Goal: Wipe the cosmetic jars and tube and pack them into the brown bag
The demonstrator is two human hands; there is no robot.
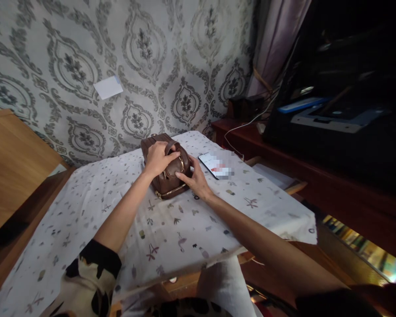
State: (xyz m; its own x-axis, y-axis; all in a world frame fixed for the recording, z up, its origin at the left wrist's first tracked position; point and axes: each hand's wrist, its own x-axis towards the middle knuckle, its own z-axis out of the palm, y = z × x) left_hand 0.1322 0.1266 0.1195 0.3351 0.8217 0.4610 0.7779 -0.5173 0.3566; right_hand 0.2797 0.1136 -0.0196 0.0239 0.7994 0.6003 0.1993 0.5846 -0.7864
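A brown leather bag with gold zippers and a short handle lies on the cloth-covered table, near the patterned wall. My left hand rests over the bag's top beside the handle, its fingers curled on the leather and partly hidden. My right hand grips the bag's right side, thumb on the front and fingers round the far edge. Just right of the bag a phone lies face up with its screen lit.
A white patterned cloth covers the table. Wooden furniture stands at the left. On the right are a dark red cabinet, a large black screen and a white cable. A white card is on the wall.
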